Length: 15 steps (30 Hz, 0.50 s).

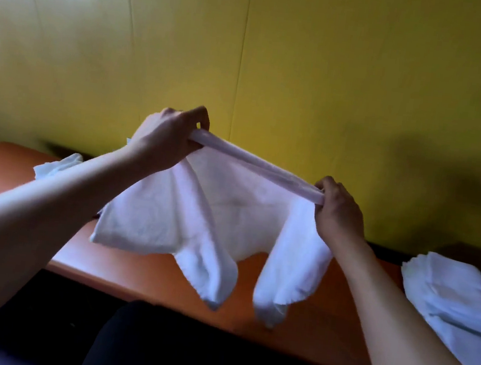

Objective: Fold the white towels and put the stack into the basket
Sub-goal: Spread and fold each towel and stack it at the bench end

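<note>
A white towel (221, 228) hangs in the air above the orange table (299, 335), stretched along its top edge between both hands. My left hand (166, 136) pinches the upper left corner, held higher. My right hand (339, 209) pinches the right corner, lower. The towel's loose lower corners dangle over the table's front part. At the right edge lies a stack of folded white towels (455, 296). More white towel cloth (56, 167) shows at the back left, partly hidden behind my left forearm. No basket is in view.
A yellow wall (307, 69) rises right behind the table. The table's front edge runs across the lower frame, with dark clothing (182, 354) below it. A dark strip runs along the table's back edge.
</note>
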Motion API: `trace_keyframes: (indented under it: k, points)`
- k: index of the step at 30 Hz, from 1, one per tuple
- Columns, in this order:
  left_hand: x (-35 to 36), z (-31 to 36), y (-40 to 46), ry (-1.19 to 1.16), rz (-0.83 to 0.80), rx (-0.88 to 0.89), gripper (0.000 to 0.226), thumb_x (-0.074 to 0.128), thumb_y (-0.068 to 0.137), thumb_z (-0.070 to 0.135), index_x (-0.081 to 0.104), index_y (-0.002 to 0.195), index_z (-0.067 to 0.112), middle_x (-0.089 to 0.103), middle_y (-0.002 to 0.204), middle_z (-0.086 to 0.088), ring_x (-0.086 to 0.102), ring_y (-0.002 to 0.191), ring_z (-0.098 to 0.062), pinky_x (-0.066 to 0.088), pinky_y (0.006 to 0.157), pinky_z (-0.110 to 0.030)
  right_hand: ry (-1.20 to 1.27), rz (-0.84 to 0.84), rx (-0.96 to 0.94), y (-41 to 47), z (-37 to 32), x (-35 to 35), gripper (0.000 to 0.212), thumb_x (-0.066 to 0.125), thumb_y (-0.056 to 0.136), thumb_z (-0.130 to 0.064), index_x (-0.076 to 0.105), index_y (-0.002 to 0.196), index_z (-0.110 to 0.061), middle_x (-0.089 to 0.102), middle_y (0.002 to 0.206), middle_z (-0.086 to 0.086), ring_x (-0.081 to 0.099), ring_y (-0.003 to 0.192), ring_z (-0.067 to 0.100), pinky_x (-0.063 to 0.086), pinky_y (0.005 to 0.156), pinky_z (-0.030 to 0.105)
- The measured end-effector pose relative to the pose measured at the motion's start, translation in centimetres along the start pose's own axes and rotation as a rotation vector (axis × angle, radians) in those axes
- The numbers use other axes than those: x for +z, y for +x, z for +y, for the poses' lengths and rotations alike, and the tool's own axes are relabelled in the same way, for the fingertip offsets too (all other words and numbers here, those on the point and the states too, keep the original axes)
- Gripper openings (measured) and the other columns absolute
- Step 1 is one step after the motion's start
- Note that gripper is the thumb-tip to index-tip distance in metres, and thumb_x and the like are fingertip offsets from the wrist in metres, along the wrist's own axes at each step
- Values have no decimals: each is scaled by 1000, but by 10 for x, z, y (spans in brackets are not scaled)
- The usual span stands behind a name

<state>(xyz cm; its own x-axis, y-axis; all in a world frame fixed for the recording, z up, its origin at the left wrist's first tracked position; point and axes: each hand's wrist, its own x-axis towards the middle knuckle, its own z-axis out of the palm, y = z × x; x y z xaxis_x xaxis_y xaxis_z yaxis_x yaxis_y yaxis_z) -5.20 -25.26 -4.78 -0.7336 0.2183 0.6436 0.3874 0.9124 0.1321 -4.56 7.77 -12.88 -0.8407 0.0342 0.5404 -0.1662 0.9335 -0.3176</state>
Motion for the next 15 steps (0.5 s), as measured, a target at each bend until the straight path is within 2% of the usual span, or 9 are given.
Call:
trace_keyframes:
  k: [3,6,8,11,13,15]
  points:
    - [-5,-7,2,-13,6,28,21,68,86,19,64,106,24,62,86,-11,56,75,-33,46,65,-37,-72,-17,104,4,21,-25,16,60,88,-11,59,102,-17,68,100,12,63,94,39,40,65,35]
    - [-5,-26,0,-23,41,-23,12,64,93,28,63,105,26,66,87,-14,60,75,-37,50,66,-39,-165,-64,170,6,46,-46,6,66,84,-21,62,86,-18,70,96,17,64,91,41,43,66,35]
    - [-5,-39,-6,20,54,-69,11,61,97,33,63,105,26,69,87,-15,64,76,-40,49,63,-39,-257,-190,187,5,62,-58,21,69,82,-38,63,81,-18,71,96,16,65,93,39,46,74,38]
    - [-4,-51,-20,97,69,-114,12,59,97,31,62,105,23,70,92,-17,65,81,-42,45,64,-40,-445,-357,129,0,76,-75,35,62,82,-60,69,87,-27,71,98,6,64,101,33,39,90,41]
    - [-2,-57,-28,134,42,-149,12,58,97,26,61,108,22,71,100,-16,65,85,-43,43,65,-39,-526,-414,91,-5,81,-88,35,62,81,-66,69,86,-32,71,102,3,62,104,31,36,90,41]
    - [2,-62,-37,149,-33,-209,18,53,96,17,59,112,24,67,108,-16,64,89,-43,43,67,-38,-554,-441,91,-12,84,-99,32,65,78,-67,64,78,-35,70,102,2,62,105,30,37,88,40]
